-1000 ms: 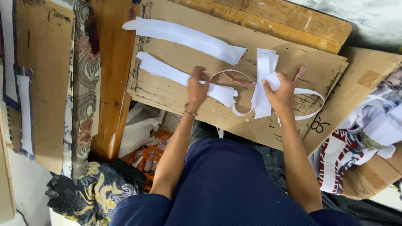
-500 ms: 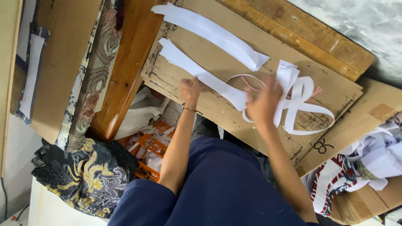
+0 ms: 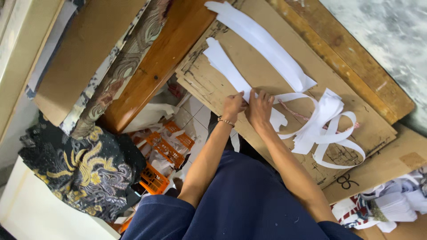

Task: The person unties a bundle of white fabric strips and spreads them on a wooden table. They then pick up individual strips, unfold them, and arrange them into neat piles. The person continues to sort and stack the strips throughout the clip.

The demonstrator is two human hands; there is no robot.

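Item: long white paper strip [image 3: 227, 66], curved, lying flat on a scuffed cardboard sheet [image 3: 249, 133] that serves as the work surface. The strip runs from the upper left of the board down to the hands.

Left hand [image 3: 233, 106]: fingers curled and pressed on the lower end of the strip, near the board's front edge; a thin bracelet [image 3: 225, 121] sits at the wrist. Whether the fingers pinch the paper or only pin it down cannot be told.

Right hand [image 3: 260, 106]: just beside the left, almost touching it, fingers spread flat on the same strip end. No grasp visible; it lies on the paper rather than closing around it.

Adjacent: a second, wider white strip [image 3: 262, 44] lies above, parallel, apart from the hands. A tangle of looped white strips [image 3: 327, 129] sits to the right, near the right hand, with a thin reddish cord [image 3: 296, 113] running under it.

Surroundings: wooden plank [image 3: 164, 62] left of the cardboard; black and gold patterned cloth [image 3: 84, 169] lower left; orange plastic crate [image 3: 162, 155] on the floor below; folded fabric [image 3: 391, 204] at lower right.
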